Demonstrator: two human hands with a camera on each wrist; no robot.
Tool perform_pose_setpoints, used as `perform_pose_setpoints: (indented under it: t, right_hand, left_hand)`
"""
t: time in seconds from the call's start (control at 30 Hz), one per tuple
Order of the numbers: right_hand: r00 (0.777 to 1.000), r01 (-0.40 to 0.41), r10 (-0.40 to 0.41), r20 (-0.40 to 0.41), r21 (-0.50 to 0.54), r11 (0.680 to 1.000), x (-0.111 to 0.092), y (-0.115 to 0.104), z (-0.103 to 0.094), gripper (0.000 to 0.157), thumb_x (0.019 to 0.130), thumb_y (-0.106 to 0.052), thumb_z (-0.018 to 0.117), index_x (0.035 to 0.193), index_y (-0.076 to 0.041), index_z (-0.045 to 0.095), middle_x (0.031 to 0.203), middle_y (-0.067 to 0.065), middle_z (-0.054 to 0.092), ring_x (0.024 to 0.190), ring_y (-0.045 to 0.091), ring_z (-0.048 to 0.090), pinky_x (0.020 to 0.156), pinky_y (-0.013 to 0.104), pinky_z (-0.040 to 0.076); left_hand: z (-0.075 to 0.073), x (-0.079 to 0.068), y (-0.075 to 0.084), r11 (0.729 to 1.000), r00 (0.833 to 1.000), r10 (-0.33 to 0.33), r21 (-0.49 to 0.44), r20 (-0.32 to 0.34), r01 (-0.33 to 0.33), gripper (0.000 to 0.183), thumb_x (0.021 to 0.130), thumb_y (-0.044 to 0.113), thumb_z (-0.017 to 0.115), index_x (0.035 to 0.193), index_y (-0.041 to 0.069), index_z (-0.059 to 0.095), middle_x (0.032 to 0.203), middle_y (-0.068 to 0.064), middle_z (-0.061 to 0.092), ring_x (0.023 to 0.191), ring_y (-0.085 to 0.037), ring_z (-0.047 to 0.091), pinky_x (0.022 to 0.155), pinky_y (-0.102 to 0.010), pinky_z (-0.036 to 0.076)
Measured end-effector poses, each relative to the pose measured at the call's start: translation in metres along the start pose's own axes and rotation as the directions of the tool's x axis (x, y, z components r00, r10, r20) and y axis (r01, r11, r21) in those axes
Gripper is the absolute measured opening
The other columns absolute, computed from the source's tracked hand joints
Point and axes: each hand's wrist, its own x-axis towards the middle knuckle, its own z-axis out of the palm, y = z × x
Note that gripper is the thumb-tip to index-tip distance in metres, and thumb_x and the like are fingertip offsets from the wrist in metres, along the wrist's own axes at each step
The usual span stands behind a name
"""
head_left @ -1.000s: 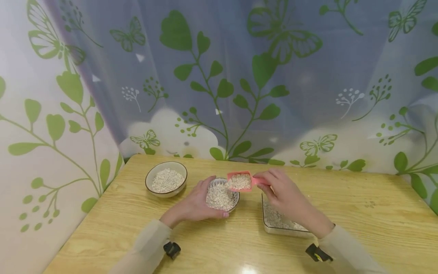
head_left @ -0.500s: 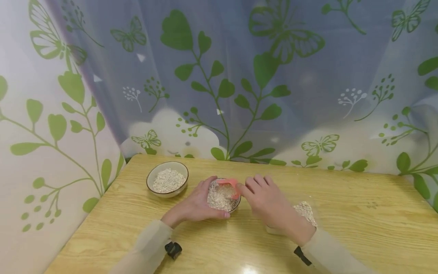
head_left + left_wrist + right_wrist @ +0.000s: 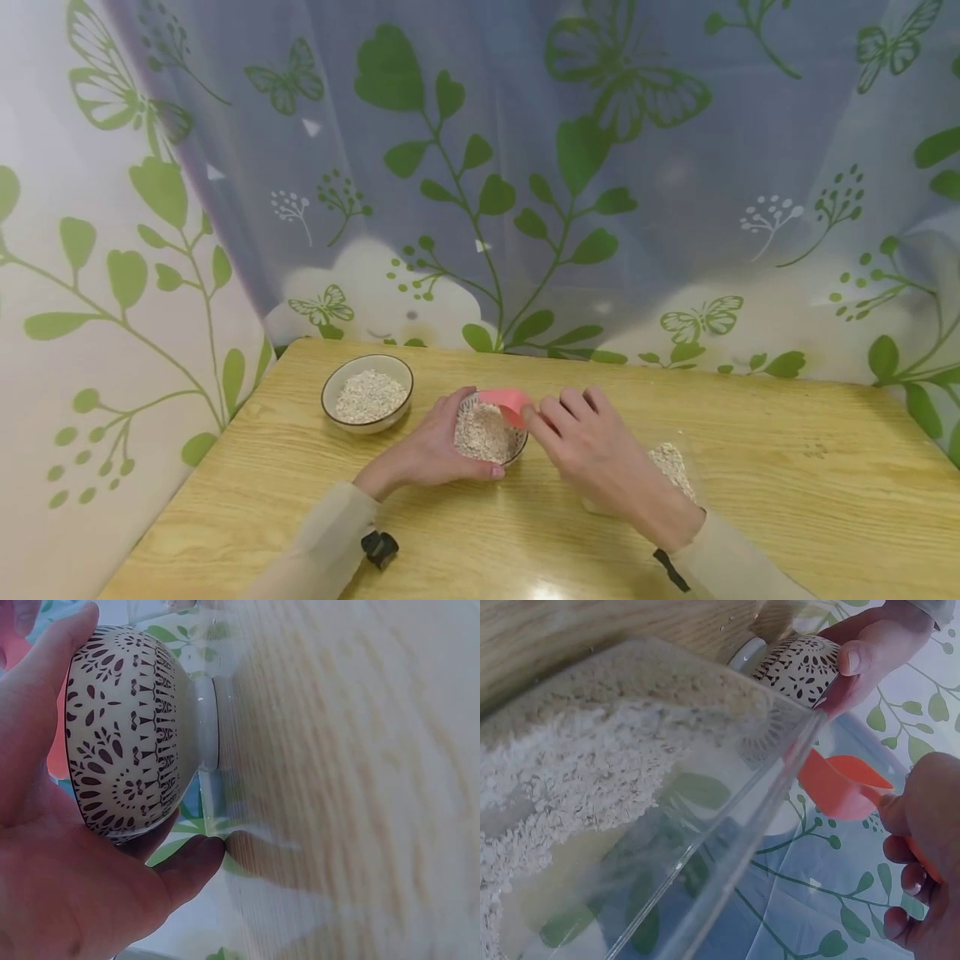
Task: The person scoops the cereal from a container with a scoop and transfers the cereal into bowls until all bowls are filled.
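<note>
My left hand (image 3: 431, 446) holds a small patterned bowl (image 3: 124, 735) of oat flakes, thumb on the near side and fingers on the far side. In the left wrist view, the bowl's foot is at the tabletop. Between the fingers of my right hand (image 3: 600, 454) is the handle of a pink-orange scoop (image 3: 840, 787). The scoop is tipped over the bowl's far right rim, and no oats show in it. Beneath the right forearm stands a clear box (image 3: 705, 877) with oats, largely hidden in the head view.
A larger cream bowl (image 3: 365, 427) with a dark rim, holding oats, stands to the left of the patterned bowl. Behind the wooden table (image 3: 480, 542) hangs a curtain (image 3: 667, 200) with leaves and butterflies. Another printed cloth (image 3: 142, 400) is at the left.
The right hand has brought the scoop left over the patterned bowl and turned it over. The oats seen in the scoop earlier are no longer in it. The left hand has stayed put.
</note>
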Motion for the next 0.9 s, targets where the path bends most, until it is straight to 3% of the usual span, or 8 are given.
perform_pose_setpoints:
  t: [0.1,0.2,0.3,0.43,0.53,0.67,0.73,0.9]
  right_hand:
    - [1.0,-0.005,0.004,-0.019,-0.024,1.0,0.0,0.0,-0.001,0.041,0.109,-0.006,0.027,0.119,-0.006,0.066,0.091,0.005,0.06,0.079,0.025,0.05,0.066,0.034,0.042]
    - [0.999,-0.02,0.019,-0.025,-0.028,0.999,0.0,0.0,-0.001,0.047,0.112,-0.009,0.02,0.118,-0.007,0.066,0.089,0.004,0.059,0.078,0.024,0.049,0.066,0.034,0.042]
    - [0.998,-0.056,0.057,-0.026,0.018,0.998,-0.002,0.002,0.0,0.04,0.106,-0.003,0.03,0.119,-0.007,0.067,0.088,0.005,0.057,0.078,0.024,0.047,0.066,0.034,0.041]
    - [0.991,-0.126,0.131,-0.042,0.094,0.988,-0.006,0.008,0.001,0.041,0.085,0.007,0.052,0.119,-0.008,0.069,0.085,0.005,0.057,0.076,0.023,0.046,0.065,0.034,0.041]
    - [0.979,-0.174,0.187,-0.076,0.15,0.973,-0.01,0.014,0.0,0.033,0.084,0.003,0.063,0.115,-0.007,0.069,0.083,0.005,0.057,0.075,0.023,0.049,0.063,0.035,0.042]
    - [0.96,-0.216,0.258,-0.108,0.299,0.929,-0.017,0.025,-0.005,0.021,0.087,-0.001,0.069,0.108,-0.004,0.069,0.083,0.004,0.061,0.074,0.019,0.053,0.064,0.034,0.046]
    - [0.951,-0.247,0.298,-0.082,0.38,0.892,-0.021,0.032,-0.012,0.021,0.086,0.002,0.072,0.106,-0.004,0.07,0.084,0.003,0.063,0.073,0.015,0.053,0.063,0.029,0.047]
    - [0.913,-0.4,0.385,0.134,0.478,0.782,-0.037,0.055,-0.036,0.023,0.089,0.0,0.073,0.11,-0.009,0.071,0.096,-0.002,0.07,0.075,0.002,0.053,0.06,0.02,0.048]
  left_hand:
    - [0.0,0.0,0.0,1.0,1.0,0.0,0.005,-0.001,0.0,0.131,0.065,0.063,0.088,0.164,0.017,0.016,0.16,-0.018,0.035,0.143,-0.038,0.044,0.113,-0.066,0.04]
    - [0.001,0.0,0.0,1.0,1.0,-0.002,0.01,-0.004,0.002,0.131,0.065,0.062,0.088,0.164,0.017,0.016,0.16,-0.018,0.035,0.142,-0.038,0.044,0.112,-0.066,0.041]
    - [0.0,0.0,0.001,1.0,1.0,-0.001,0.016,-0.005,0.001,0.13,0.065,0.062,0.088,0.164,0.017,0.016,0.159,-0.018,0.036,0.141,-0.037,0.045,0.112,-0.065,0.041]
    - [-0.001,0.0,0.003,1.0,1.0,0.004,0.025,-0.006,-0.004,0.13,0.065,0.061,0.088,0.164,0.016,0.017,0.159,-0.018,0.036,0.142,-0.038,0.045,0.113,-0.065,0.041]
    - [-0.002,0.001,0.004,0.999,1.0,0.016,0.036,-0.002,-0.016,0.129,0.066,0.061,0.087,0.164,0.016,0.017,0.163,-0.02,0.032,0.146,-0.04,0.04,0.115,-0.066,0.037]
    - [-0.003,0.003,0.003,0.999,0.999,0.031,0.04,0.012,-0.031,0.128,0.067,0.062,0.087,0.164,0.017,0.017,0.165,-0.02,0.029,0.149,-0.04,0.036,0.116,-0.067,0.035]
    - [-0.003,0.004,0.001,0.999,0.999,0.031,0.035,0.016,-0.032,0.128,0.066,0.06,0.088,0.164,0.018,0.017,0.163,-0.02,0.032,0.148,-0.04,0.038,0.116,-0.066,0.036]
    - [-0.003,0.009,0.001,0.998,0.998,0.055,0.023,0.031,-0.055,0.127,0.066,0.057,0.089,0.164,0.017,0.018,0.165,-0.019,0.03,0.15,-0.038,0.036,0.119,-0.063,0.034]
